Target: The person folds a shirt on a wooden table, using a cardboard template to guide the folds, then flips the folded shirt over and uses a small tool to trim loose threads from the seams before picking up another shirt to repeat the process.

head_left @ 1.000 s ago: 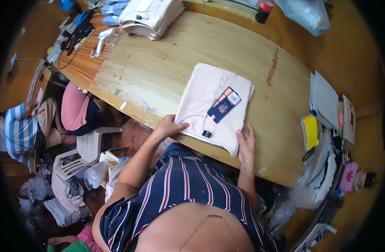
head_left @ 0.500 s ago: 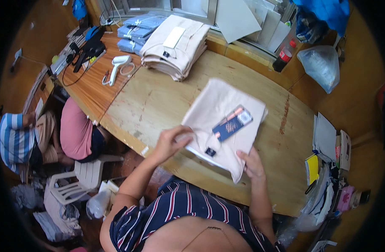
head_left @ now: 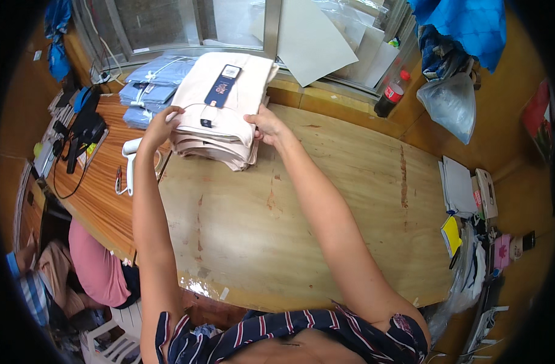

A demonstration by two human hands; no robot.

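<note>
A folded cream garment (head_left: pixel 195 82) lies on top of a stack of like folded garments (head_left: pixel 229 159) at the back of the table. On it rests a navy hang tag (head_left: pixel 221 91), joined by a thin cord to a small black tag (head_left: pixel 206 123). My left hand (head_left: pixel 160 128) grips the garment's near left corner, fingers curled over its edge. At the near right corner my right hand (head_left: pixel 266 124) is closed on the same garment, thumb on top and the other fingers partly hidden beneath.
Blue folded garments (head_left: pixel 145 92) tied with white string stand left of the stack. A white handheld scanner (head_left: pixel 130 164) lies nearby. A cola bottle (head_left: pixel 391 96) stands at the window ledge. Papers (head_left: pixel 458 188) line the right side. A person in pink (head_left: pixel 95 261) sits at the lower left.
Both hands have carried the cream garment away from me and to the left, onto the stack. My left hand, loosely curled at its cord before, now grips the garment's edge.
</note>
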